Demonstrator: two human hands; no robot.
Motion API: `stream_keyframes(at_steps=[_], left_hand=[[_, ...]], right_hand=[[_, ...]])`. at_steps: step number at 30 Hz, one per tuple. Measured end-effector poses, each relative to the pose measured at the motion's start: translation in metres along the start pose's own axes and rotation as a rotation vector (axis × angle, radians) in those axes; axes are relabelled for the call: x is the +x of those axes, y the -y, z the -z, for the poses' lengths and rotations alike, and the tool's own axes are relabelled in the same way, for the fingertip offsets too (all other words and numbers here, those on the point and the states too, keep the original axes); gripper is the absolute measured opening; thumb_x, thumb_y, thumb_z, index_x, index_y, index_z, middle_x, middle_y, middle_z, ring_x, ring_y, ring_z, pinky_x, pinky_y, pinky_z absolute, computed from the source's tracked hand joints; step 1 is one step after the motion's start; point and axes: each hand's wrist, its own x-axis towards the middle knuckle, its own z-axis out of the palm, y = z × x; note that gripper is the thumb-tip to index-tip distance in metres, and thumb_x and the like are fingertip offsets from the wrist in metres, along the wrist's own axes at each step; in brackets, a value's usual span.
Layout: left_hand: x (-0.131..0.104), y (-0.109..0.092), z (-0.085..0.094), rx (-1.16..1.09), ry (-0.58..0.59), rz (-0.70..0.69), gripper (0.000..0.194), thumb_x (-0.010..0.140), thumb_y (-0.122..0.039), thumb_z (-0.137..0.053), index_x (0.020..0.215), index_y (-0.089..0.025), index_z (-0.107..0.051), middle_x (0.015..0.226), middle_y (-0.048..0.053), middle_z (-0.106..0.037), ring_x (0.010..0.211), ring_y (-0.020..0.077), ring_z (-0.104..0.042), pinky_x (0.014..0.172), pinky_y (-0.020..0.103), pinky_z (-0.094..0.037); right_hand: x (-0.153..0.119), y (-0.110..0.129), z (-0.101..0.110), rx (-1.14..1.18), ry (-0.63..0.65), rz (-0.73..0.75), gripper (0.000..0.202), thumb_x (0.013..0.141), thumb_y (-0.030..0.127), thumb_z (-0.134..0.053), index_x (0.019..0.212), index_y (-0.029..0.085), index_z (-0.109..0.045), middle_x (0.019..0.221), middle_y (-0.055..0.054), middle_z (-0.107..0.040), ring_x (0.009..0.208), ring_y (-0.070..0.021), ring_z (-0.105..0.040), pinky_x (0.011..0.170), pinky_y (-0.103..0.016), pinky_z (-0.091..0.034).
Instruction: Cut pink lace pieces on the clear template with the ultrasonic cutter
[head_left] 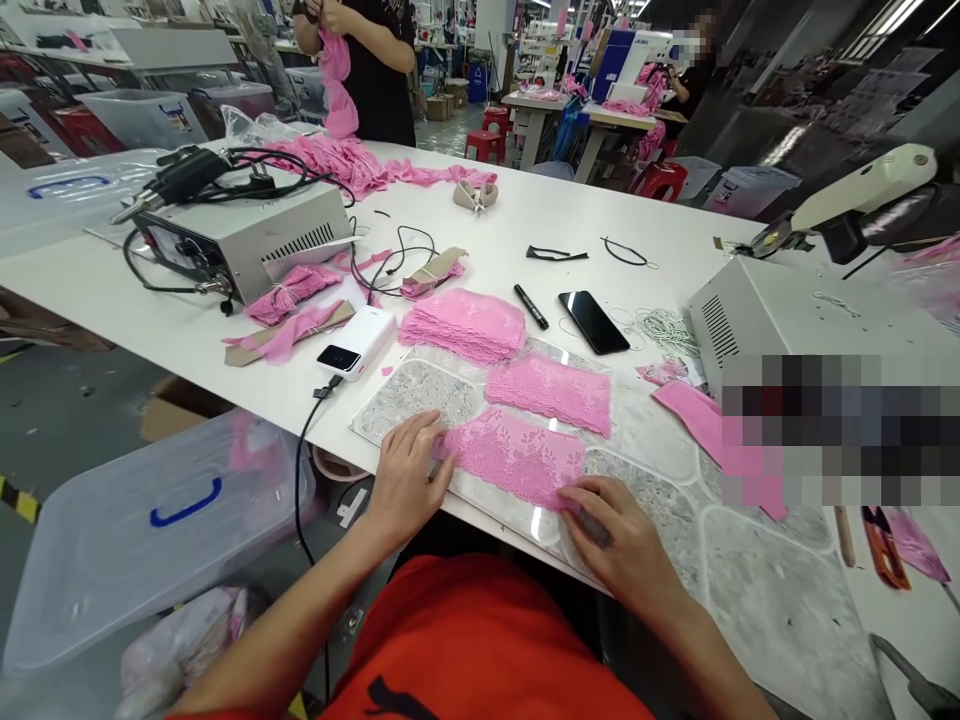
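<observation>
A pink lace piece (517, 455) lies flat on the grey marbled mat near the table's front edge. My left hand (409, 475) is at its left end, thumb and fingers closed on the edge. My right hand (611, 530) pinches the lower right corner between thumb and fingers. Just beyond lies a small stack of pink lace pieces (551, 392), and behind it, to the left, a thicker lace stack (463, 325). The fingertips' undersides are hidden.
A white power bank (358, 342) with a cable is at left, near a grey control box (247, 240). A marker (531, 307) and a phone (594, 322) lie behind the lace. Orange-handled snips (885, 548) are at right. A person (367, 70) stands across the table holding pink fabric.
</observation>
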Motion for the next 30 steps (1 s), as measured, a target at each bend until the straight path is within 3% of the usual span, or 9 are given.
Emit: stream_keyframes(at_steps=[5, 9, 12, 16, 20, 24, 27, 30], left_hand=[[0.005, 0.028, 0.019, -0.023, 0.189, -0.272, 0.022, 0.096, -0.027, -0.057, 0.116, -0.025, -0.065, 0.145, 0.012, -0.051, 0.139, 0.0313, -0.043, 0.105, 0.048, -0.045], [0.02, 0.047, 0.023, -0.078, 0.326, -0.354, 0.017, 0.095, -0.029, -0.061, 0.108, -0.024, -0.071, 0.144, 0.012, -0.054, 0.137, 0.0311, -0.046, 0.106, 0.047, -0.047], [0.033, 0.052, 0.021, -0.123, 0.352, -0.407, 0.015, 0.097, -0.025, -0.058, 0.101, -0.023, -0.072, 0.14, 0.011, -0.058, 0.134, 0.0289, -0.05, 0.104, 0.045, -0.048], [0.061, 0.048, 0.024, -0.188, 0.433, -0.444, 0.021, 0.099, -0.021, -0.049, 0.09, -0.019, -0.068, 0.135, 0.012, -0.062, 0.132, 0.0249, -0.052, 0.105, 0.04, -0.048], [0.123, 0.05, 0.026, -0.187, 0.488, -0.341, 0.02, 0.095, -0.019, -0.051, 0.082, -0.019, -0.066, 0.132, 0.009, -0.063, 0.12, 0.0205, -0.061, 0.101, 0.034, -0.051], [0.209, 0.07, 0.023, -0.141, 0.382, -0.301, 0.023, 0.092, -0.02, -0.049, 0.076, -0.017, -0.065, 0.128, 0.011, -0.064, 0.119, 0.0239, -0.06, 0.104, 0.041, -0.048], [0.258, 0.095, 0.025, -0.089, 0.258, -0.273, 0.019, 0.091, -0.02, -0.048, 0.086, -0.016, -0.066, 0.137, 0.011, -0.057, 0.13, 0.025, -0.051, 0.113, 0.047, -0.037], [0.27, 0.121, 0.027, -0.037, 0.219, -0.26, 0.019, 0.089, -0.023, -0.049, 0.083, -0.018, -0.066, 0.135, 0.011, -0.057, 0.128, 0.026, -0.051, 0.112, 0.048, -0.037]], right_hand=[[0.001, -0.004, -0.001, 0.051, 0.011, -0.004, 0.016, 0.088, 0.019, -0.061, 0.102, 0.024, -0.066, 0.093, -0.006, -0.065, 0.087, -0.017, -0.064, 0.075, -0.03, -0.059], [0.004, -0.005, -0.006, 0.059, -0.006, 0.011, 0.011, 0.089, 0.018, -0.059, 0.094, 0.024, -0.067, 0.087, -0.004, -0.067, 0.08, -0.0162, -0.066, 0.07, -0.028, -0.059], [0.01, -0.004, -0.004, 0.086, -0.007, -0.012, 0.011, 0.09, 0.019, -0.056, 0.089, 0.024, -0.066, 0.084, -0.004, -0.068, 0.076, -0.0167, -0.066, 0.067, -0.029, -0.059], [0.035, -0.006, 0.017, 0.225, 0.11, -0.157, 0.02, 0.092, 0.029, -0.052, 0.078, 0.023, -0.063, 0.075, -0.004, -0.065, 0.064, -0.0145, -0.061, 0.056, -0.026, -0.053], [0.089, -0.022, 0.037, 0.264, 0.111, -0.32, 0.03, 0.09, 0.041, -0.054, 0.07, 0.021, -0.062, 0.066, -0.002, -0.062, 0.057, -0.0129, -0.055, 0.051, -0.026, -0.047], [0.171, -0.049, 0.035, 0.242, -0.028, -0.32, 0.026, 0.084, 0.04, -0.058, 0.068, 0.02, -0.065, 0.063, -0.002, -0.06, 0.057, -0.0143, -0.053, 0.054, -0.029, -0.045], [0.232, -0.063, 0.02, 0.242, -0.168, -0.251, 0.017, 0.083, 0.033, -0.056, 0.075, 0.02, -0.063, 0.09, -0.007, -0.065, 0.083, -0.0188, -0.059, 0.071, -0.034, -0.05], [0.266, -0.069, -0.008, 0.287, -0.219, -0.176, 0.013, 0.082, 0.029, -0.056, 0.076, 0.02, -0.063, 0.113, -0.011, -0.061, 0.104, -0.0219, -0.056, 0.084, -0.038, -0.051]])
